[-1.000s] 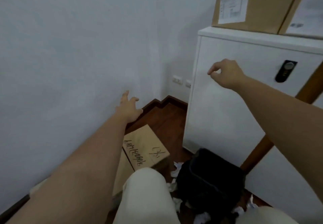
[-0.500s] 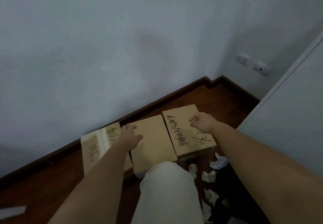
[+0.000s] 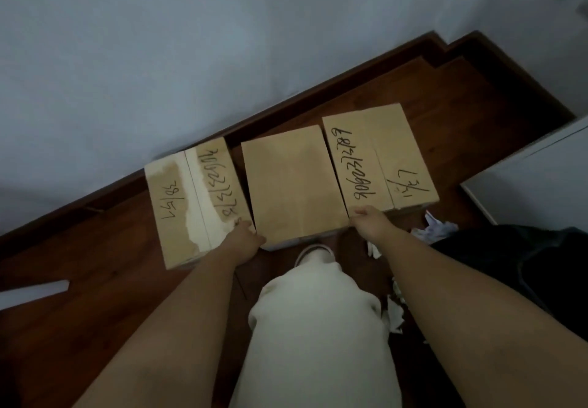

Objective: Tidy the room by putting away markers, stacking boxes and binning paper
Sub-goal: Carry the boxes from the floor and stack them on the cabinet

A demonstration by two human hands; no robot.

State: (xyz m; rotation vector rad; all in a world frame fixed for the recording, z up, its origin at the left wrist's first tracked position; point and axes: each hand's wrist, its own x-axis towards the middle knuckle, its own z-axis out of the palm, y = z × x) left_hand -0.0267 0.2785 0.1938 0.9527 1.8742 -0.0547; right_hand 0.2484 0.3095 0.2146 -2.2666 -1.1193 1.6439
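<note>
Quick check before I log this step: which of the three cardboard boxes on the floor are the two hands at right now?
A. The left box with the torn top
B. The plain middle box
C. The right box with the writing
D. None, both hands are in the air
B: the left hand and the right hand sit at the two near corners of the plain middle box, one on each side.

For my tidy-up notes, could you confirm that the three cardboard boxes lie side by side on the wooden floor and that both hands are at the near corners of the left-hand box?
Not quite. The head view shows the left hand and right hand at the near corners of the middle box, the plain one, not the left box. The rest stands: three boxes, including the right box, lie side by side on the wooden floor.
</note>
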